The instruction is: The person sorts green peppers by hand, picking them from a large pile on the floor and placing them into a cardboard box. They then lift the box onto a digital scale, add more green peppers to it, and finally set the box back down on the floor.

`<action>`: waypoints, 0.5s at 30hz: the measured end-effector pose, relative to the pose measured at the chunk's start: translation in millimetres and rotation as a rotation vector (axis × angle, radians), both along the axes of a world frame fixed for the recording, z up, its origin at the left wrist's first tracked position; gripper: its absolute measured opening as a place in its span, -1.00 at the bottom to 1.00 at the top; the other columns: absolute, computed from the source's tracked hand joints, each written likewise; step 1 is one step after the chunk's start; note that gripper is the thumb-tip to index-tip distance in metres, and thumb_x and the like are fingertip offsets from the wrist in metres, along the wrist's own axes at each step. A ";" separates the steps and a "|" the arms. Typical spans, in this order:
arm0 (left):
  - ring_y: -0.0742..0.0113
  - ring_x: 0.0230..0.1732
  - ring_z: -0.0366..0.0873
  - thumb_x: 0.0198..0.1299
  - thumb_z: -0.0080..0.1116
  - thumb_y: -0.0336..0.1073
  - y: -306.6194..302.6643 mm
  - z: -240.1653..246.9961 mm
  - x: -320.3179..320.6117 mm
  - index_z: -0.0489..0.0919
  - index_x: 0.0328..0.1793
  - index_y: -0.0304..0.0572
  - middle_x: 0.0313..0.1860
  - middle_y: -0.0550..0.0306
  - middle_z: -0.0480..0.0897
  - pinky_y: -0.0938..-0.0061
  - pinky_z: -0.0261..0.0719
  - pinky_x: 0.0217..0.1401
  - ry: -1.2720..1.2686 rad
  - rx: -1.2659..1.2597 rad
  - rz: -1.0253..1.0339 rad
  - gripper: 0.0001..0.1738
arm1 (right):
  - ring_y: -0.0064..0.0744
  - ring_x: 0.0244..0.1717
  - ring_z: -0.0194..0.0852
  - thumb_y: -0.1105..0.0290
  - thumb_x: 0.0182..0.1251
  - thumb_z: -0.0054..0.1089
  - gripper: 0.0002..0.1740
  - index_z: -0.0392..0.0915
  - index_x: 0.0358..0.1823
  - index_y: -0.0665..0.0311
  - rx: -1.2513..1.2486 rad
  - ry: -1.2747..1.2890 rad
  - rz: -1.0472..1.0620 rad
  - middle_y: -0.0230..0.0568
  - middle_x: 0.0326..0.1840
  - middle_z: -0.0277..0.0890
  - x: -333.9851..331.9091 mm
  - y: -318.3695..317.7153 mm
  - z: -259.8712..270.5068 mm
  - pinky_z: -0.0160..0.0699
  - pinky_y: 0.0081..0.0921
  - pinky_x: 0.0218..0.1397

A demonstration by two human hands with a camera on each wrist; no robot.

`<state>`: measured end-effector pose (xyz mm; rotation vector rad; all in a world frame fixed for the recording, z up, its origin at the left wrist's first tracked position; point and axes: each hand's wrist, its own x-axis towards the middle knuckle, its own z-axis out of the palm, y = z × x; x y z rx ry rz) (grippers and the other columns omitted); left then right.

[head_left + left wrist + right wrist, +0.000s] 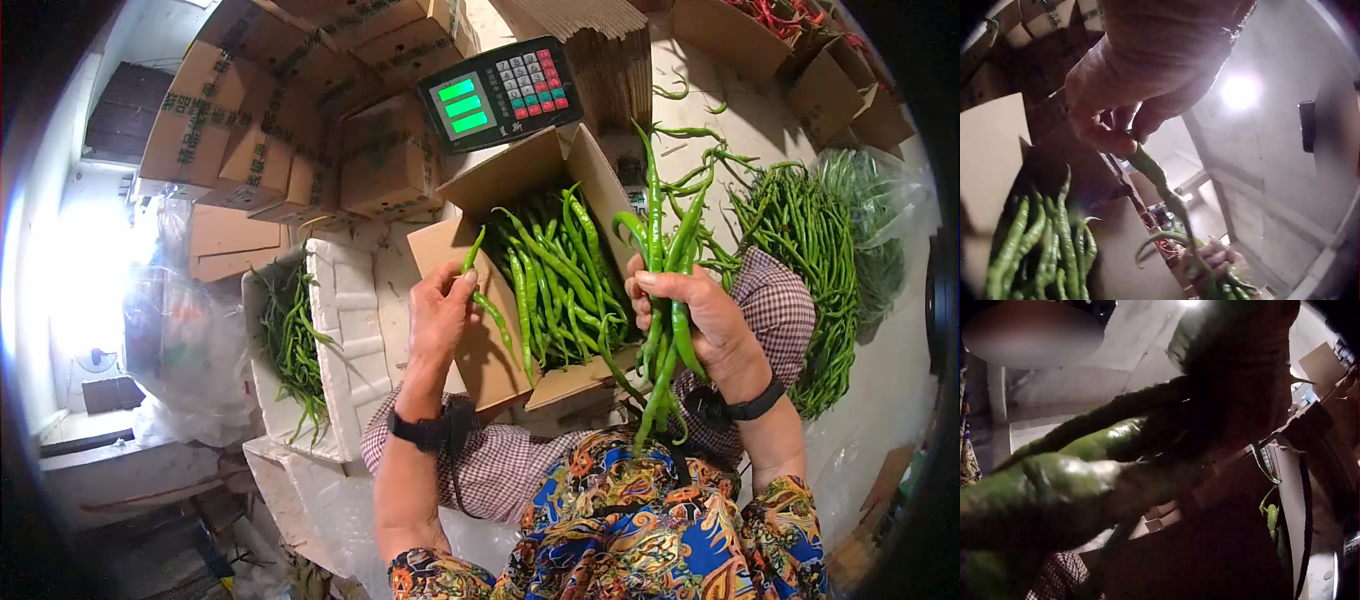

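An open cardboard box (490,360) holding green peppers (560,280) stands between the two hands. The left hand (438,305) pinches one green pepper (495,325) between thumb and fingers at the box's left edge; in the left wrist view that hand (1147,69) has the pepper (1154,172) hanging from its fingertips. At the box's right side, the right hand (695,305) grips a bunch of long green peppers (655,230), thumb across them. Close up in the right wrist view, the bunch (1072,481) lies under the dark hand (1241,381), whose fingers are mostly hidden.
Behind the box is a scale display (500,95) with lit green panels. A white foam box (345,350) with peppers stands left, and a large pepper pile (800,270) lies right. Stacked cartons (290,120) fill the back left; red peppers (785,15) are at the top right.
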<state>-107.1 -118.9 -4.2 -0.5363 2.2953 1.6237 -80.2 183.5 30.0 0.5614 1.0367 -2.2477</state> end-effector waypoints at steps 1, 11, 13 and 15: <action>0.55 -0.51 0.49 0.29 0.16 -0.25 -2.3 -11.4 -4.0 0.60 0.05 -0.34 -0.40 0.20 0.62 0.62 0.52 -0.48 -0.001 -0.004 0.002 -0.68 | -0.57 -0.39 0.50 0.40 0.25 0.27 -0.74 0.48 -0.07 0.27 -0.004 -0.001 0.002 -0.33 -0.35 0.51 -2.1 -2.9 -0.6 0.57 -0.63 -0.35; 0.15 -0.15 0.58 0.08 0.26 -0.39 70.0 -6.4 39.2 0.55 0.11 -0.25 -0.13 -0.09 0.58 0.30 0.54 -0.08 0.262 -0.129 -0.475 -0.58 | -0.61 -0.43 0.50 0.40 0.26 0.27 -0.78 0.52 -0.11 0.28 -0.099 -0.052 -0.073 -0.37 -0.36 0.52 -11.1 -6.8 -27.1 0.58 -0.65 -0.35; 0.22 -0.21 0.57 0.10 0.24 -0.34 83.4 9.2 54.6 0.56 0.11 -0.21 -0.21 -0.02 0.59 0.35 0.53 -0.12 0.137 0.148 -0.699 -0.60 | -0.62 -0.44 0.49 0.40 0.26 0.28 -0.80 0.55 -0.12 0.26 -0.096 -0.076 -0.068 -0.39 -0.38 0.52 -11.8 -9.5 -27.9 0.57 -0.66 -0.36; 0.28 -0.23 0.55 0.11 0.25 -0.31 90.1 7.2 61.3 0.57 0.10 -0.24 -0.28 0.05 0.58 0.40 0.52 -0.14 -0.011 0.321 -0.739 -0.60 | -0.61 -0.45 0.49 0.40 0.26 0.29 -0.82 0.56 -0.14 0.24 -0.097 -0.047 -0.049 -0.40 -0.39 0.52 -12.8 -12.5 -27.3 0.56 -0.65 -0.38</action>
